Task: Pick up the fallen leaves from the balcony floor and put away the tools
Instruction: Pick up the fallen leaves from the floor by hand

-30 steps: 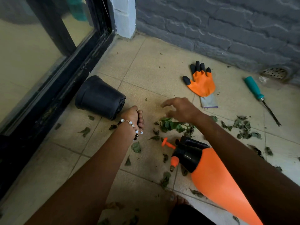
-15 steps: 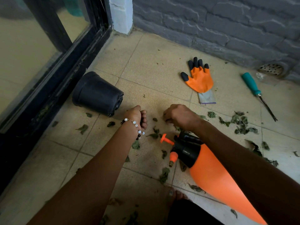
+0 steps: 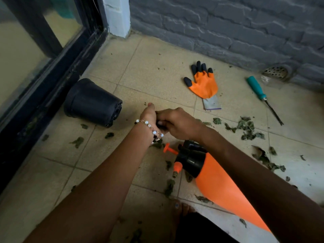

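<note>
My left hand (image 3: pixel 148 114), with a bead bracelet at the wrist, and my right hand (image 3: pixel 177 124) meet above the tiles, fingers curled. A dark clump of leaves (image 3: pixel 159 122) shows between them; most of it is hidden by the fingers. More dry leaves (image 3: pixel 247 128) lie scattered to the right, and single ones lie near the left arm. An orange spray bottle (image 3: pixel 219 186) with a black head lies on its side under my right forearm. An orange and black glove (image 3: pixel 204 84) lies flat farther back. A teal-handled screwdriver (image 3: pixel 256 87) lies at the right.
A black plant pot (image 3: pixel 91 102) lies on its side by the dark sliding-door frame (image 3: pixel 52 88) on the left. A grey brick wall (image 3: pixel 228 32) runs along the back, with a floor drain (image 3: pixel 276 71) at its foot. My bare foot (image 3: pixel 182 207) is near the bottom.
My right hand closed on the leaf pile beside the sprayer head and lifted it to my left hand. That pile is gone from the tile. My left hand rose slightly.
</note>
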Demonstrator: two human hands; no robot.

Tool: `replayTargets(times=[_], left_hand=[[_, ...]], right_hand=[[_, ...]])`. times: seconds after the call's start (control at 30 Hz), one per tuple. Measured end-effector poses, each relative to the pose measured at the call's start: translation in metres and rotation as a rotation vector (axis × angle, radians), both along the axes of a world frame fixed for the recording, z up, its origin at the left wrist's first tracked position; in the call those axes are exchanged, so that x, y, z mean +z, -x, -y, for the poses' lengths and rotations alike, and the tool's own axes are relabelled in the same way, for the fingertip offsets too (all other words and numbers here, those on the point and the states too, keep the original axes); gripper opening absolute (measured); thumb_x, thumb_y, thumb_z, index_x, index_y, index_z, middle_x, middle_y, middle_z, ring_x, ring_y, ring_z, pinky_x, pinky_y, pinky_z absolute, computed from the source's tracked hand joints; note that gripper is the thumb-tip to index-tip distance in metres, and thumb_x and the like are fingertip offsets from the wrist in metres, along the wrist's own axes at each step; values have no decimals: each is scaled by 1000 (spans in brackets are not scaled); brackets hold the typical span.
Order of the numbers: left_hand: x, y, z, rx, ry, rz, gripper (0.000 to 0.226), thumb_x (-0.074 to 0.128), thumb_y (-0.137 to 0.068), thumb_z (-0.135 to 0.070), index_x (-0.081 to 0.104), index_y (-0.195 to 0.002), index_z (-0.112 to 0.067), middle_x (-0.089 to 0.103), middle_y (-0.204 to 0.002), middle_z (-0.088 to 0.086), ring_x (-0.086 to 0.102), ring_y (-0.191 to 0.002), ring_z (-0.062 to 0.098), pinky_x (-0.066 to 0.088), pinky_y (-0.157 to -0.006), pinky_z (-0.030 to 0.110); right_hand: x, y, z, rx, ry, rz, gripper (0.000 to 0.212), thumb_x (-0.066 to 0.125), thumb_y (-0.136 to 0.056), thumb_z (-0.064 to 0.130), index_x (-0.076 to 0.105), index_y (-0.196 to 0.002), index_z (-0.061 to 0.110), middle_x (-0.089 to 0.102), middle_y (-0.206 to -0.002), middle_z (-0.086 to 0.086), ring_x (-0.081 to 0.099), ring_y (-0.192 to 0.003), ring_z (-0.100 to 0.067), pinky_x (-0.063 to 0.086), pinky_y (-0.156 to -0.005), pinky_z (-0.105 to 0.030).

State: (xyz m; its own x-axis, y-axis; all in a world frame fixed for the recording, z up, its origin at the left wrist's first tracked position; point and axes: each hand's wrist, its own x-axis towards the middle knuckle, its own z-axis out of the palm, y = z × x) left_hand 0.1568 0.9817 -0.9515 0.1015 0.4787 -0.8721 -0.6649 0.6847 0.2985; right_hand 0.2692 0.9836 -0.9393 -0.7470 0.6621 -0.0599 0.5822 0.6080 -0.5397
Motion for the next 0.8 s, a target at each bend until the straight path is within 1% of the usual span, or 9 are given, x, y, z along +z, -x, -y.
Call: replayTargets(times=[0.1,0.2,0.27,0.3,0.37,0.43,0.5,0.67,0.8], left_hand=[[-9,9,-1,62,43,4,40,45,-100,-42,52,-79,-9,56,-74,5,54,-59,18,45,-40,23],[-15,17,-5,-18,10,-28,32,47,-99,-36,55,-81,-11,57,-65,3,50,-39,13,33,-33,12],[-16,22,-7,-84,-32,-76,34,44,-101,-32,55,-77,-10,54,-50,1,42,-31,9,25,-33,9],[-17,24,-6,-90,-44,-96,37,42,-101,-31,53,-72,-12,49,-44,-1,38,-29,8,22,-33,8],[-20,31,-3,-80,-45,-144,40,39,-100,-27,42,-61,-16,40,-39,-5,32,-27,8,18,-34,7],[-24,39,-1,-51,-26,-188,40,39,-97,-22,34,-58,-18,34,-40,-6,28,-30,9,17,-36,7],[-28,48,1,-13,0,-198,37,37,-94,-16,32,-57,-19,32,-42,-5,27,-29,10,18,-36,6],[-31,60,4,3,23,-213,36,36,-91,-13,31,-56,-18,32,-35,-4,27,-23,11,20,-37,6],[-38,65,7,-18,16,-220,36,37,-92,-14,31,-56,-18,33,-37,-4,28,-24,10,20,-37,6]], right_hand=[[1,-6,-3,16,176,73,35,42,-93,1,59,-119,16,66,-114,1,61,-99,-20,41,-90,-39],[12,-9,-4,-166,575,-371,25,37,-97,-8,47,-118,2,65,-117,-13,61,-92,-21,47,-81,-27],[13,-8,-9,-352,582,-497,20,42,-96,-9,50,-109,5,69,-108,-15,67,-91,-24,47,-75,-23],[9,-7,-14,-409,464,-437,19,48,-93,-9,55,-102,7,71,-102,-13,68,-89,-21,48,-74,-24],[-1,-7,-23,-368,213,-135,14,63,-86,-3,66,-95,8,71,-95,-9,67,-84,-17,50,-74,-27],[-12,-2,-24,-230,147,139,19,71,-83,8,70,-103,7,69,-103,-8,65,-92,-19,50,-83,-30],[-25,7,-17,-112,138,297,34,72,-84,21,65,-116,10,63,-113,-10,59,-103,-23,44,-86,-30],[-43,22,-4,46,25,463,52,75,-78,30,54,-121,11,47,-118,-12,46,-107,-28,44,-84,-36],[-43,31,-4,84,14,507,41,77,-77,23,59,-110,7,52,-112,-13,52,-101,-26,45,-79,-31]])
